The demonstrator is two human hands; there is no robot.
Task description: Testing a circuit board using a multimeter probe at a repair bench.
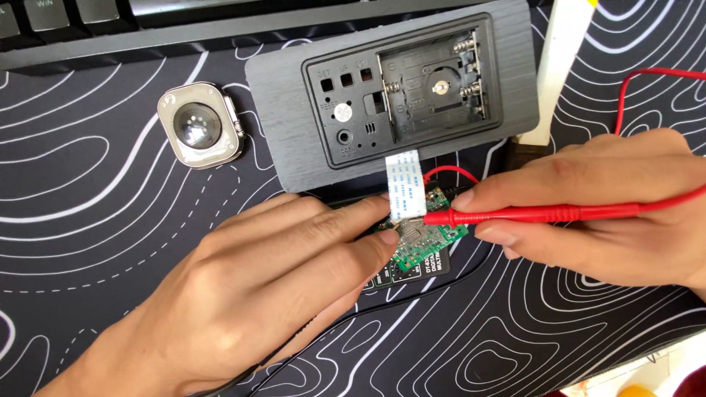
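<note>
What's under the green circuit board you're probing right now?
Under the green circuit board a black meter body with white lettering shows at its lower edge. The left hand and the board cover the rest of it.

Just below the dark grey wood-grain clock case [294, 95], the left hand [243, 294] pins a small green circuit board [425, 242]; the right hand [610, 213] presses a red plastic probe [529, 214] onto it.

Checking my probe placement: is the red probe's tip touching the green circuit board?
Touching. The head view shows the red probe tip meeting the green circuit board with no visible gap.
</note>
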